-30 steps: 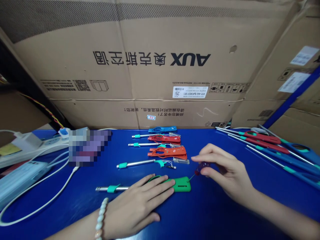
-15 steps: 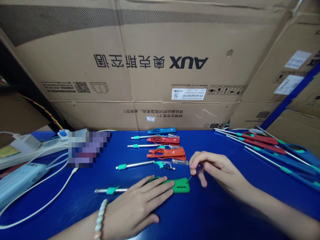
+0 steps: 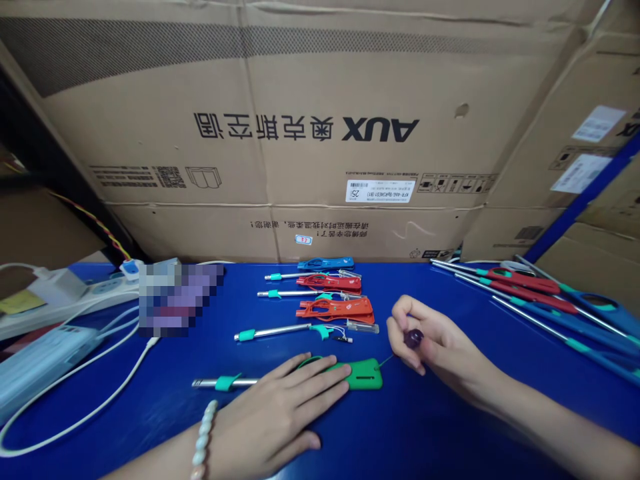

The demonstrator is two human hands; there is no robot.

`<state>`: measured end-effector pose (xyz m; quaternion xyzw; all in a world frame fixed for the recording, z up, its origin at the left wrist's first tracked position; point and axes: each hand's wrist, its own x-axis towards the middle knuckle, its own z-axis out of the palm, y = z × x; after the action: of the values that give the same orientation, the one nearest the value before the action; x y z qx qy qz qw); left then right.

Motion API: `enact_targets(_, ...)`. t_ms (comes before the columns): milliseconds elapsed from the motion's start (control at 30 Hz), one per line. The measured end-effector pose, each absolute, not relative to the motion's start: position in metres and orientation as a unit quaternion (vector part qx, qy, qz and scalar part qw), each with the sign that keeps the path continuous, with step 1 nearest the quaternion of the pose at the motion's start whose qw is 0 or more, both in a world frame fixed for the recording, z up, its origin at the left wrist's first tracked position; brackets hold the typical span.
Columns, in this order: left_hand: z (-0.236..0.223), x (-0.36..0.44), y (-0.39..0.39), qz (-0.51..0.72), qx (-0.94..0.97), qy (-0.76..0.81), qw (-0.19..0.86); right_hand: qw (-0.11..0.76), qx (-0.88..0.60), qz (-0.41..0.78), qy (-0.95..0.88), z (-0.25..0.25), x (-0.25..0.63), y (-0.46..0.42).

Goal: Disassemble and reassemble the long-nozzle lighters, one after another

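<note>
My left hand (image 3: 280,410) lies flat, fingers stretched out, on a green-handled tool (image 3: 364,374) with a metal shaft (image 3: 210,383) that rests on the blue table (image 3: 400,440). My right hand (image 3: 430,343) is just right of the green handle, fingers curled round a small dark purple knob (image 3: 413,338). A thin wire runs from the knob toward the handle's end.
Several similar tools with red, blue and teal handles (image 3: 335,308) lie in a row behind my hands. More long-shafted tools (image 3: 530,290) lie at the right. A power strip (image 3: 65,293) and white cables (image 3: 75,400) sit at the left. Big cardboard boxes (image 3: 320,127) wall the back.
My right hand has turned the purple knob in its fingers and shifted slightly; the knob now faces up. My left hand has stayed pressed on the green tool.
</note>
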<state>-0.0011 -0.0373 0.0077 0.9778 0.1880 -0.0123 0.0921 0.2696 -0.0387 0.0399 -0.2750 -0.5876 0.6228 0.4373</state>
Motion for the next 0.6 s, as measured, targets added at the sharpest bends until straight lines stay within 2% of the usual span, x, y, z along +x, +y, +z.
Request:
enact_targets(400,0.0058,-0.0017,-0.0374,-0.010,0.979,0.187,0.085,0.445,-0.259,0.625,-0.586,0.0394,0.2728,-0.0362)
enact_targets(600,0.0044,-0.0017,-0.0369,0.009,0.979,0.186,0.087,0.421,-0.278,0.603,-0.618,0.0393,0.2756,-0.0360)
